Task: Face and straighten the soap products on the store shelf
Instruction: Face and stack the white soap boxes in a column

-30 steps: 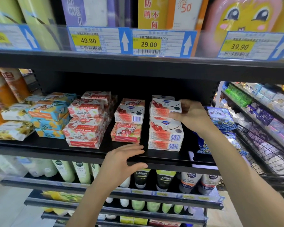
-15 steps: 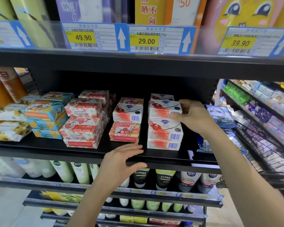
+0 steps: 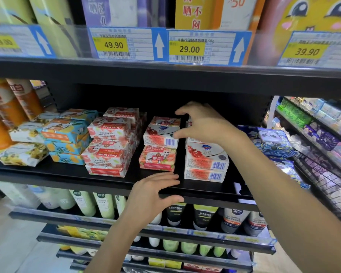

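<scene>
Soap boxes stand in stacks on the black shelf (image 3: 57,172). My right hand (image 3: 205,125) reaches in between the middle stack and the right stack (image 3: 205,160) of white and red boxes, fingers spread. Its thumb touches the right front corner of the white soap box (image 3: 158,137) on top of the middle stack, and its fingers hover above and behind that box. A pink box (image 3: 157,158) lies under it. My left hand (image 3: 154,192) rests on the shelf's front edge, fingers flat on top, thumb along the lip. Goat Soap boxes (image 3: 108,150) sit upside down to the left.
Blue and orange soap boxes (image 3: 67,138) and white wrapped bars (image 3: 22,154) fill the shelf's left end. Orange bottles (image 3: 6,107) stand at far left. The price-tag rail (image 3: 189,48) overhangs above. Tubes (image 3: 234,217) line the shelf below. A wire basket (image 3: 327,186) juts at right.
My right hand has left the top box of the right stack and moved left to the top box of the middle stack. My left hand stays on the shelf edge.
</scene>
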A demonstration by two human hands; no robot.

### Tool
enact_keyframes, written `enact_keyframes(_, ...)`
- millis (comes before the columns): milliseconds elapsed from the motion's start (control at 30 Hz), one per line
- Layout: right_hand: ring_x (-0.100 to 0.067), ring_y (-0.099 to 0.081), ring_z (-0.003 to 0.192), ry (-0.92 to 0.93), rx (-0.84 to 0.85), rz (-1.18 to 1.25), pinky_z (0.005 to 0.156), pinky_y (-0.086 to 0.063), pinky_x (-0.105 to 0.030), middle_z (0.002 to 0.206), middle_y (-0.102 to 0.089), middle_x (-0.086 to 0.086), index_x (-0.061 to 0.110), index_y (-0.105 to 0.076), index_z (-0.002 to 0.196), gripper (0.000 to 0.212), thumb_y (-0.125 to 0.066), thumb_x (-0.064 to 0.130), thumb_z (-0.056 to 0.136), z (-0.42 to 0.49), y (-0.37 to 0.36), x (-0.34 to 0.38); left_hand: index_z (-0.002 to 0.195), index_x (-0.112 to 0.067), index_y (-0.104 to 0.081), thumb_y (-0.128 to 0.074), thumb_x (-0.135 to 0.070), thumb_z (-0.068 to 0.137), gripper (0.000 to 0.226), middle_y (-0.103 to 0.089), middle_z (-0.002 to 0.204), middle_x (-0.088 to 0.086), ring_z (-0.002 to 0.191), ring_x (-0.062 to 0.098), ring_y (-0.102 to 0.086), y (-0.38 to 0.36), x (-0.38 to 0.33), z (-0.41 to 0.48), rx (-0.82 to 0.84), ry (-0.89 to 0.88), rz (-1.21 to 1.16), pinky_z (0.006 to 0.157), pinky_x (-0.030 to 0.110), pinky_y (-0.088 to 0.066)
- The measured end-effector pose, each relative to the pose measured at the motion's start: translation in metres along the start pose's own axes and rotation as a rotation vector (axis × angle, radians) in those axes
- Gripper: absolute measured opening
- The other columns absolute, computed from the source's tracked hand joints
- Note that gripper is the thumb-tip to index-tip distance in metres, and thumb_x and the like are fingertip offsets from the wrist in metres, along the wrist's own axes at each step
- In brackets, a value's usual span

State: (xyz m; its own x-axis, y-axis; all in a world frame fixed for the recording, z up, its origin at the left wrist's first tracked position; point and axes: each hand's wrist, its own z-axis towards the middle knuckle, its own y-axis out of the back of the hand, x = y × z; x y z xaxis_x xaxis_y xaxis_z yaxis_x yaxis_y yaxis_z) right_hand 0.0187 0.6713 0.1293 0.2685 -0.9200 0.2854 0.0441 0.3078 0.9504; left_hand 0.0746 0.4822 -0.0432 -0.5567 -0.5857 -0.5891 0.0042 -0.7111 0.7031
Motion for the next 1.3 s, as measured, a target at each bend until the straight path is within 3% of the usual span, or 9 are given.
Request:
enact_keyframes(200, -0.028, -0.063, 0.11, -0.034, 0.201, -0.193, 0.095, -0.055, -0.043, 0.125, -0.064, -0.008, 0.009, -0.057, 0.132, 0.072, -0.089, 0.041, 0.076, 0.042, -0.015, 0.017, 0.121, -0.032, -0.075, -0.081, -0.052, 0.078, 0.049, -0.061, 0.132, -0.027, 0.121, -0.033, -0.036, 0.002, -0.001, 0.001, 0.003, -0.006, -0.026, 0.106, -0.002, -0.023)
enact_keyframes(400, -0.029, -0.064, 0.107, -0.042, 0.213, -0.211, 0.096, -0.055, -0.043, 0.12, -0.066, -0.007, 0.006, -0.06, 0.129, 0.077, -0.091, 0.046, 0.071, 0.05, -0.023, 0.016, 0.121, -0.032, -0.075, -0.081, -0.054, 0.078, 0.049, -0.061, 0.131, -0.028, 0.12, -0.035, -0.034, 0.001, 0.0, 0.001, -0.004, -0.008, -0.02, 0.103, -0.005, -0.02)
enact_keyframes(567, -0.024, -0.058, 0.082, -0.047, 0.197, -0.286, 0.091, -0.044, -0.041, 0.081, -0.06, 0.001, 0.009, -0.059, 0.085, 0.06, -0.09, 0.057, 0.066, 0.052, -0.028, 0.016, 0.12, -0.033, -0.075, -0.081, -0.055, 0.077, 0.049, -0.062, 0.131, -0.029, 0.12, -0.032, -0.037, 0.001, 0.001, 0.002, 0.001, 0.003, -0.026, 0.104, -0.004, -0.021)
enact_keyframes(733, -0.03, -0.057, 0.103, -0.049, 0.15, -0.243, 0.092, -0.032, -0.038, 0.103, -0.067, -0.005, 0.008, -0.065, 0.108, 0.059, -0.086, 0.05, 0.072, 0.046, -0.03, 0.019, 0.121, -0.033, -0.075, -0.081, -0.054, 0.077, 0.049, -0.062, 0.131, -0.028, 0.119, -0.034, -0.036, 0.001, 0.0, 0.003, 0.006, 0.006, -0.032, 0.103, -0.005, -0.02)
enact_keyframes(833, -0.031, -0.052, 0.116, -0.013, 0.086, -0.147, 0.095, -0.033, -0.038, 0.122, -0.06, -0.007, 0.012, -0.064, 0.124, 0.058, -0.084, 0.04, 0.077, 0.041, -0.027, 0.021, 0.121, -0.033, -0.075, -0.082, -0.054, 0.077, 0.049, -0.063, 0.131, -0.027, 0.118, -0.035, -0.034, 0.0, 0.0, 0.003, 0.007, 0.003, -0.029, 0.102, -0.006, -0.02)
enact_keyframes(900, -0.025, -0.051, 0.114, 0.025, 0.035, -0.061, 0.097, -0.042, -0.037, 0.124, -0.052, -0.003, 0.015, -0.064, 0.126, 0.056, -0.083, 0.035, 0.078, 0.039, -0.021, 0.02, 0.121, -0.033, -0.075, -0.082, -0.053, 0.077, 0.049, -0.063, 0.131, -0.027, 0.118, -0.036, -0.034, 0.0, 0.001, 0.002, 0.006, 0.003, -0.033, 0.102, -0.006, -0.02)
enact_keyframes(967, -0.016, -0.053, 0.108, 0.041, -0.004, 0.048, 0.088, -0.048, -0.032, 0.122, -0.049, 0.003, 0.021, -0.063, 0.128, 0.059, -0.084, 0.035, 0.076, 0.036, -0.013, 0.017, 0.121, -0.033, -0.075, -0.082, -0.052, 0.077, 0.048, -0.062, 0.131, -0.028, 0.119, -0.035, -0.034, 0.0, 0.001, 0.002, 0.005, 0.008, -0.037, 0.103, -0.006, -0.02)
enact_keyframes(1100, -0.006, -0.062, 0.102, 0.027, -0.056, 0.243, 0.088, -0.051, -0.024, 0.12, -0.06, 0.014, 0.028, -0.061, 0.135, 0.065, -0.086, 0.037, 0.076, 0.026, 0.002, -0.003, 0.121, -0.033, -0.075, -0.082, -0.052, 0.077, 0.049, -0.059, 0.129, -0.031, 0.118, -0.036, -0.034, -0.001, 0.001, 0.002, 0.006, 0.008, -0.034, 0.102, -0.006, -0.02)
enact_keyframes(1300, -0.009, -0.067, 0.106, -0.098, -0.141, 0.524, 0.093, -0.053, -0.018, 0.117, -0.067, 0.014, 0.029, -0.061, 0.135, 0.061, -0.088, 0.024, 0.08, 0.016, 0.018, -0.057, 0.119, -0.035, -0.075, -0.082, -0.055, 0.075, 0.049, -0.058, 0.127, -0.035, 0.121, -0.032, -0.037, -0.001, 0.001, 0.002, -0.011, 0.005, -0.032, 0.105, -0.003, -0.023)
